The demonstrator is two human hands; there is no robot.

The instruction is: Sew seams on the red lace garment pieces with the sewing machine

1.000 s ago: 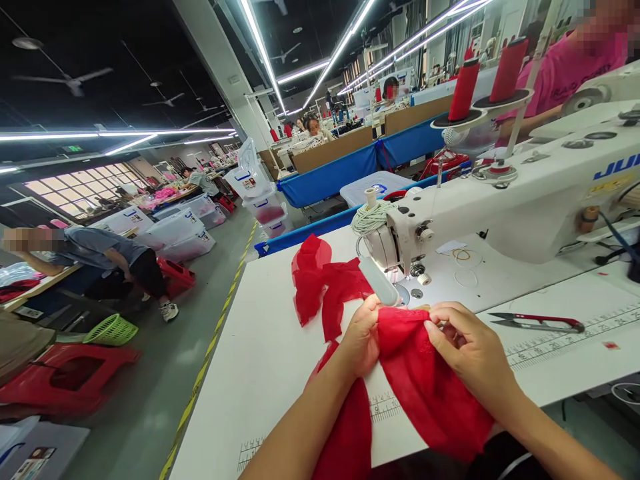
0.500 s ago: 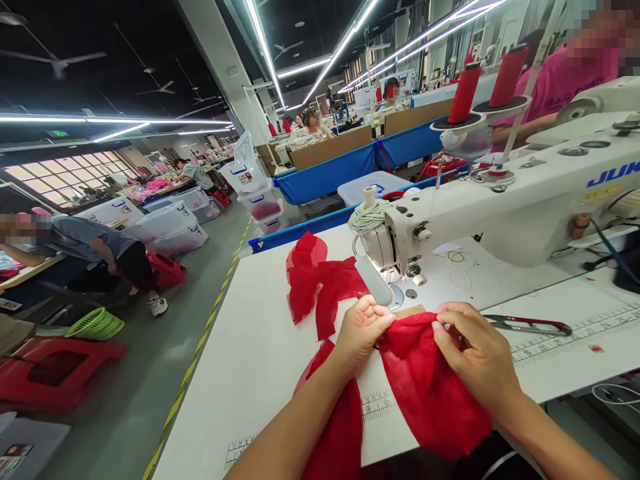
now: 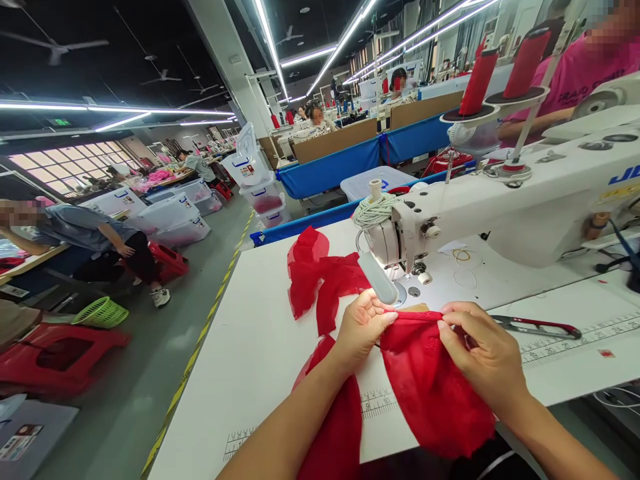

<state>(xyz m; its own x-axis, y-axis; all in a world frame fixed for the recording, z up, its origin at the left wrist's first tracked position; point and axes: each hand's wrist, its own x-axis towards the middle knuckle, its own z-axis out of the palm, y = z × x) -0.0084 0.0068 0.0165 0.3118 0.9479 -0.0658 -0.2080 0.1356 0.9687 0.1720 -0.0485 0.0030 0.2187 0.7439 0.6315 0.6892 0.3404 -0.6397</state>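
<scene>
My left hand [image 3: 361, 328] and my right hand [image 3: 481, 353] both pinch the top edge of a piece of sheer red fabric [image 3: 430, 387], stretched between them just in front of the presser foot of a white sewing machine [image 3: 505, 200]. The fabric hangs over the table's front edge toward my lap. More red fabric [image 3: 320, 277] lies bunched to the left of the machine's head. Red-handled thread snips [image 3: 537, 327] rest on the white table [image 3: 250, 353] right of my right hand.
Two red thread cones [image 3: 505, 67] stand on the machine's spool holder. A person in a pink shirt [image 3: 580, 73] works behind it. Left of the table runs an aisle with a yellow floor line, a red stool [image 3: 55, 357], a green basket [image 3: 100, 312], plastic bins and seated workers.
Both hands have kept their hold and shifted the fabric's edge slightly toward the presser foot; the camera view has moved a little.
</scene>
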